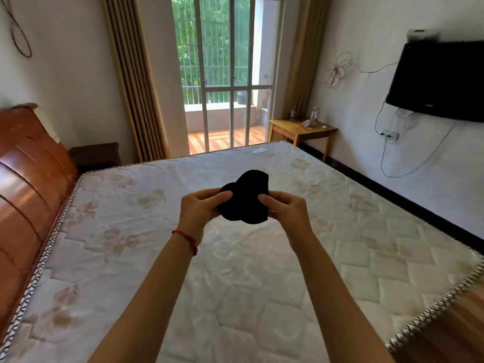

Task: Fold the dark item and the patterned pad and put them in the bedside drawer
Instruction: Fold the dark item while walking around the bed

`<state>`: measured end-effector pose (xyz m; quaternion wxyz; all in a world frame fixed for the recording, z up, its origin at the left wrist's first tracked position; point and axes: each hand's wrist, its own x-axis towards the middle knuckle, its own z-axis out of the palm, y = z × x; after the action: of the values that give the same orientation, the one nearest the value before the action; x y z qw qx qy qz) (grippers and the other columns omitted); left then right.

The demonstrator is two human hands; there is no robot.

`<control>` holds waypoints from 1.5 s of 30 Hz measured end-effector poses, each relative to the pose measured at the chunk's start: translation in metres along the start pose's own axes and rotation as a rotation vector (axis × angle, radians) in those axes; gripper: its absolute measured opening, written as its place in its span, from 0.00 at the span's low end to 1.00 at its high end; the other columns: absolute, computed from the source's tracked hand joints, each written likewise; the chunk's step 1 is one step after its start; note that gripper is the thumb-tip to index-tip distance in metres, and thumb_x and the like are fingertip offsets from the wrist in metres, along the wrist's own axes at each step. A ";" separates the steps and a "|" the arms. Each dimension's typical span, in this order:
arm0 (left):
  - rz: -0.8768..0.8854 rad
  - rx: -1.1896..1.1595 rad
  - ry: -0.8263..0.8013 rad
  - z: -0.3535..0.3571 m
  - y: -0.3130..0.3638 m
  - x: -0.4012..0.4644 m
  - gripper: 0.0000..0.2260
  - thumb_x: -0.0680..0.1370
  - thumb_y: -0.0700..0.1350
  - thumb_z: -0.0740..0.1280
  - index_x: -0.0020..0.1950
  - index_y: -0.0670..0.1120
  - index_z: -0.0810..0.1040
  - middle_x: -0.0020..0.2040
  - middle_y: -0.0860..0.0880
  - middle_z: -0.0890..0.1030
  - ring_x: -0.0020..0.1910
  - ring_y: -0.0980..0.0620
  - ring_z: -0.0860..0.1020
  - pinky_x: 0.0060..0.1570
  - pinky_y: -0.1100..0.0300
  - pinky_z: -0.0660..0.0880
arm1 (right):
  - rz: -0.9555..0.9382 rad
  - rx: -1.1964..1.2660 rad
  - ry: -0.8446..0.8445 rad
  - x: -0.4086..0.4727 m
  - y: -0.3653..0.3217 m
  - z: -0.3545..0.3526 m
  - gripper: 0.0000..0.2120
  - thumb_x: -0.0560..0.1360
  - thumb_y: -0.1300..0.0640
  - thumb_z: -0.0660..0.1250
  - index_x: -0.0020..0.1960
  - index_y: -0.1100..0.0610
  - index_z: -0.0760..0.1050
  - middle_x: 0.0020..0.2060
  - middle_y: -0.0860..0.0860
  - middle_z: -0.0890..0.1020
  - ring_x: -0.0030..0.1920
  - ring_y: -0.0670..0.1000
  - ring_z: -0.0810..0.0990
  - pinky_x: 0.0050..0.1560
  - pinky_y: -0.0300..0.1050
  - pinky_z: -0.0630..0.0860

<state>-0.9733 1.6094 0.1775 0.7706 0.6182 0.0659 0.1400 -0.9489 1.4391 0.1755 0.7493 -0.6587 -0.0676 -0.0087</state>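
Observation:
A small black item point(246, 197) with rounded lobes is held up in the air above the bare mattress point(235, 271). My left hand point(200, 210) pinches its left side, thumb on top. My right hand point(284, 209) pinches its right side in the same way. A dark brown bedside cabinet point(95, 154) stands at the far left corner of the bed, beside the headboard; I cannot make out its drawer. No patterned pad shows anywhere in the view.
A glossy wooden headboard point(28, 179) runs along the left. A small white object point(259, 151) lies at the mattress's far edge. A wooden side table point(301, 131) with bottles stands by the glass balcony door point(227, 74). A black TV point(437, 79) hangs on the right wall.

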 end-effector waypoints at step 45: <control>-0.329 -0.031 -1.054 0.587 -0.176 -0.089 0.04 0.72 0.37 0.70 0.41 0.45 0.81 0.33 0.52 0.84 0.36 0.57 0.82 0.36 0.66 0.78 | -0.074 -0.148 1.107 -0.100 -0.028 -0.534 0.06 0.71 0.60 0.70 0.43 0.50 0.78 0.42 0.47 0.83 0.46 0.48 0.83 0.46 0.41 0.81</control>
<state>-0.8732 1.0003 0.1335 0.7200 0.5747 -0.2352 -0.3099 -1.0029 0.9002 0.1258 0.6237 -0.6040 0.3138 -0.3843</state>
